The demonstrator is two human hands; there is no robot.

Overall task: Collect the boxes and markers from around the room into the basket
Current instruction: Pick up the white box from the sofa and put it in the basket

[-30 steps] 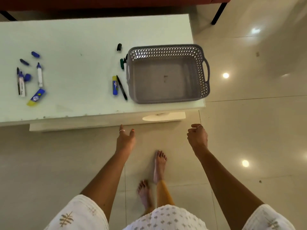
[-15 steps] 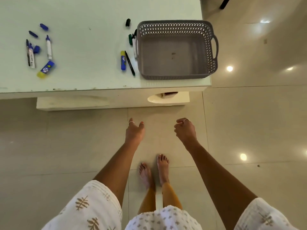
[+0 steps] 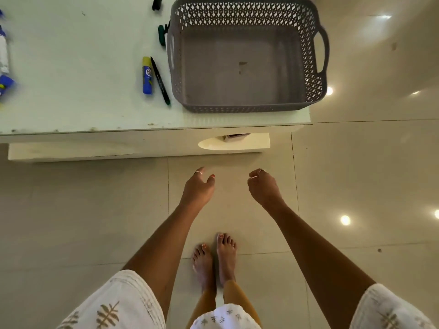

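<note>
We see the basket on the table at its right end, a box and a pen side by side just left of the basket, two markers farther back, and our hands before it, off the table.

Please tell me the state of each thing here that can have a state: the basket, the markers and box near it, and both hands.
basket: upright on the table, nothing inside.
blue and yellow box: lying flat, left of the basket.
black marker: lying beside the box, capped.
green marker: lying against the basket's left wall.
left hand: open, holds nothing.
right hand: fingers loosely curled, holds nothing.
</note>
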